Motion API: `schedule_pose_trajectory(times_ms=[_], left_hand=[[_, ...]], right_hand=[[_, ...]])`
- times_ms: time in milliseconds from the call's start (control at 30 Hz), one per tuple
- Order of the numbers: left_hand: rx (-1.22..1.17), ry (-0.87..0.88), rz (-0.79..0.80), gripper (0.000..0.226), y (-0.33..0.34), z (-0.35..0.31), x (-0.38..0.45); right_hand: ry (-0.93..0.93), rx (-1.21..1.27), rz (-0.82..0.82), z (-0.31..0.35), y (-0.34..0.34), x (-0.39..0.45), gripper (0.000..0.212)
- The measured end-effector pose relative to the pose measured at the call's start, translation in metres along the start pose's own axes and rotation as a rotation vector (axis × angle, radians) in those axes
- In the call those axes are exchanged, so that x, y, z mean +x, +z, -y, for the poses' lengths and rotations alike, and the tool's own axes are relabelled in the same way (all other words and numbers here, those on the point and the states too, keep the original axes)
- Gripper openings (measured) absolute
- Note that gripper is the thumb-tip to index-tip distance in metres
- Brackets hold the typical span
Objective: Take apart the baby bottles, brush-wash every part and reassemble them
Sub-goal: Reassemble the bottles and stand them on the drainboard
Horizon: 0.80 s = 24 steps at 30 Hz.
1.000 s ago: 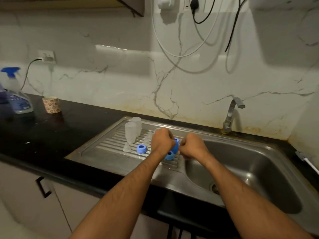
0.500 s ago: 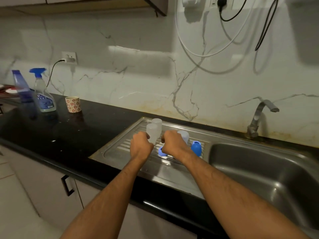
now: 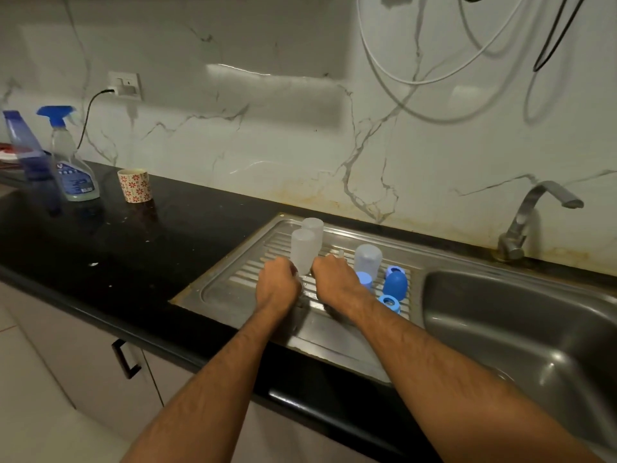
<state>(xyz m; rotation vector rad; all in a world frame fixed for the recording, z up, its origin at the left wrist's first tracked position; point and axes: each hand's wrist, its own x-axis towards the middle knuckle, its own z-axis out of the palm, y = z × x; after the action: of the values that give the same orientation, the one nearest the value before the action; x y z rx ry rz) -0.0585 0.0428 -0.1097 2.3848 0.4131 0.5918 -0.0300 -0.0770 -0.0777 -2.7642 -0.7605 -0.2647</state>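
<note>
Nearest, my two forearms reach over the black counter (image 3: 140, 248) edge to the ribbed draining board (image 3: 233, 289) left of the sink basin (image 3: 521, 315).

Left hand (image 3: 278, 289): fingers curled in, knuckles toward me, closed at the foot of a frosted bottle body (image 3: 302, 250). I cannot tell whether they clamp it or only steady it.

Right hand (image 3: 335, 284): likewise fisted, just right of that body. What it holds is hidden under the hand.

Frosted bottle body between the hands: upright, long axis vertical, closed end up, so I judge it mouth-down to drain.

Second bottle body (image 3: 313, 227): directly behind the first, same upright stance.

Third bottle body (image 3: 367, 260): right of my right hand, also upright and domed end up.

Blue dome cap (image 3: 395, 285): standing rounded end up, beside the third body.

Blue screw ring (image 3: 390, 302): lying at the board's right edge, opening tilted toward me.

Another blue ring (image 3: 395, 271): behind the cap, partly hidden.

The parts are grouped on the ribs, presumably so water runs off toward the basin.

Farther off: tap (image 3: 534, 215), patterned cup (image 3: 134, 185), spray bottle (image 3: 68, 162) against the marble wall.
</note>
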Motion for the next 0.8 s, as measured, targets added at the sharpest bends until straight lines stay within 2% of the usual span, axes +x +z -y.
schedule_pose_trajectory(times_ms=[67,233,400,633,800], left_hand=[[0.023,0.015,0.01,0.004,0.003,0.0,0.002],[0.024,0.027,0.013,0.011,0.011,0.004,-0.002],[-0.015,0.013,-0.003,0.013,0.008,0.007,-0.002],[-0.004,0.026,-0.025,0.029,0.002,-0.012,-0.011],[-0.028,0.077,-0.047,0.022,-0.004,-0.048,-0.026]], right_hand=[[0.0,-0.004,0.007,-0.001,0.003,0.001,0.016],[0.007,-0.008,0.016,-0.003,0.009,-0.003,0.008],[-0.002,0.001,0.021,-0.002,0.003,-0.006,0.011],[-0.026,0.057,0.017,-0.006,-0.017,-0.023,0.009],[-0.026,0.024,-0.036,-0.025,-0.046,-0.047,0.016]])
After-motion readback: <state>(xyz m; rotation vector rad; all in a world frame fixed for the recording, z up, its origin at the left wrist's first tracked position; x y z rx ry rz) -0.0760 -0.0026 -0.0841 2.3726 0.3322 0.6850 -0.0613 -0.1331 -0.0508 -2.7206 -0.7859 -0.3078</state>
